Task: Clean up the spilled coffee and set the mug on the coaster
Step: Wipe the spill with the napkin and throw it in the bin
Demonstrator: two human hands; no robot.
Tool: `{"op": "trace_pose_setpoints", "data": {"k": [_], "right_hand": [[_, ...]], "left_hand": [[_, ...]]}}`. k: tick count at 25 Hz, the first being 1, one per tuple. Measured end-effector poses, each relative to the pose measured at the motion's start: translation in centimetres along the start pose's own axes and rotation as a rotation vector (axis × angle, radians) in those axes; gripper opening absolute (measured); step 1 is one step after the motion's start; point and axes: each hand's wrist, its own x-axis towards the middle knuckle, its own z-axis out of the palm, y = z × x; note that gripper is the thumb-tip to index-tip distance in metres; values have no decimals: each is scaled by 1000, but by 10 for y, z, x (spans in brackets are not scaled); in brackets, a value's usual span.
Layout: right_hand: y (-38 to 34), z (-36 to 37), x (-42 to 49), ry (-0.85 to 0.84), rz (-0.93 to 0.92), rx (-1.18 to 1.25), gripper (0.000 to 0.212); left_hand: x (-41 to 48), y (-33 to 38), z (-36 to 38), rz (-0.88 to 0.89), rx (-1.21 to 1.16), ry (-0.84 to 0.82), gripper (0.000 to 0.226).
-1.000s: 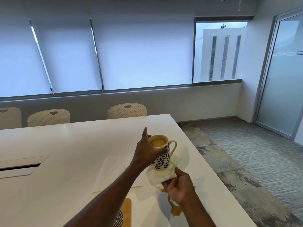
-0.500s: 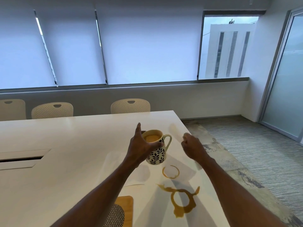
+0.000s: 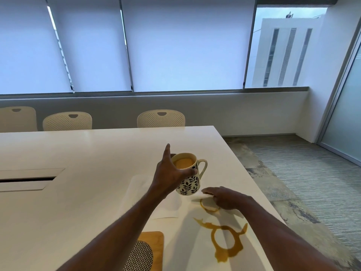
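Gripping the mug point(image 3: 190, 184) upright above the table point(image 3: 78, 153), the left hand point(image 3: 172, 177) is nearer the coaster point(image 3: 156, 239), which lies back toward the person. The right hand point(image 3: 226, 197), fingers flat, presses tissue point(image 3: 197, 196) on a coffee ring point(image 3: 206, 207).

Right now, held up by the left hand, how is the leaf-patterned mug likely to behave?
The mug is probably heavy for its size, since coffee stands high in it. Any tilt would likely spill more. The left hand grips the body, not the handle, so it may slip.
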Motion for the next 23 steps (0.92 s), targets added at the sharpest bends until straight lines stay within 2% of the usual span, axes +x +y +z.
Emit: {"op": "trace_pose_setpoints", "data": {"k": [2, 4, 7, 11, 16, 23], "right_hand": [[-4, 1, 2, -57, -39, -7, 45], [-9, 0, 3, -13, -60, -3, 42], [-8, 4, 9, 85, -17, 11, 66], [0, 30, 15, -74, 54, -175, 82], [2, 41, 12, 11, 35, -128, 55], [1, 45, -5, -28, 11, -85, 52]], "left_hand": [[1, -2, 1, -3, 1, -4, 120], [4, -4, 1, -1, 6, -6, 120], [6, -5, 3, 4, 19, -7, 120], [6, -5, 5, 4, 16, -7, 121], [7, -3, 8, 9, 27, 0, 119], [2, 6, 12, 23, 26, -11, 119]]}}
